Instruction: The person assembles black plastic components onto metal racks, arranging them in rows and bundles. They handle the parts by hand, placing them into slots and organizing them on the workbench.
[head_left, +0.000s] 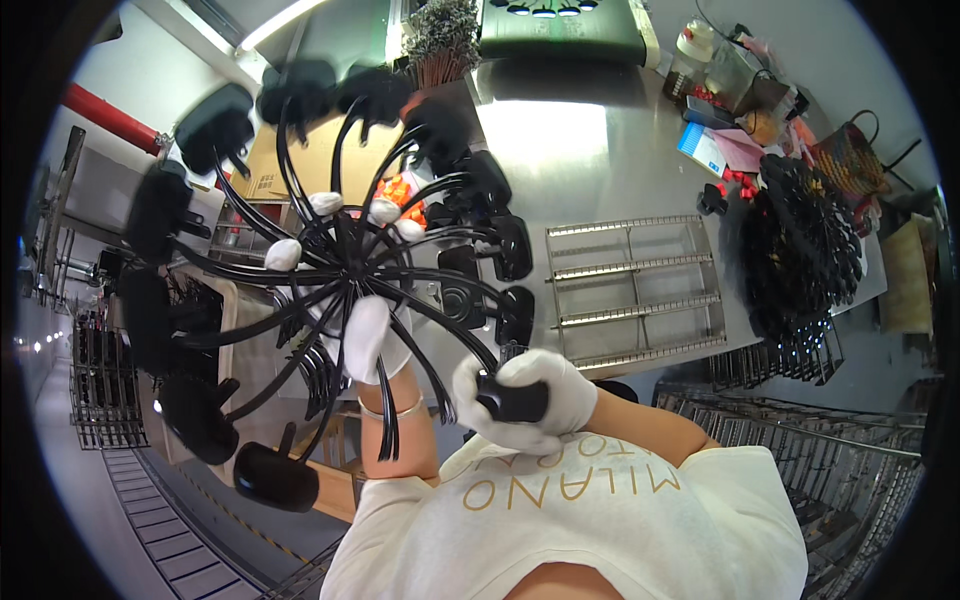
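My left hand (367, 341), in a white glove, grips the hub of a spider-like holder (354, 270) with many black stems fanning outward. Glossy black rounded parts (276, 476) sit on the ends of most stems; several are blurred. Two stem bundles (387, 420) near my left forearm have bare ends. My right hand (551, 397), also gloved, is closed around one black part (517, 399) close to my chest. A small metal clip end shows just above that part; whether the two are joined I cannot tell. Beyond the stems lies another black part (461, 289).
A metal wire rack (634, 281) lies on the steel table (525, 180). Black pieces are heaped (802, 247) to the right, near a woven basket (847, 161) and red ribbons. Ahead is a green conveyor (562, 34) bearing parts. Metal racks (810, 427) stand at right; a cardboard box (300, 161) is behind the holder.
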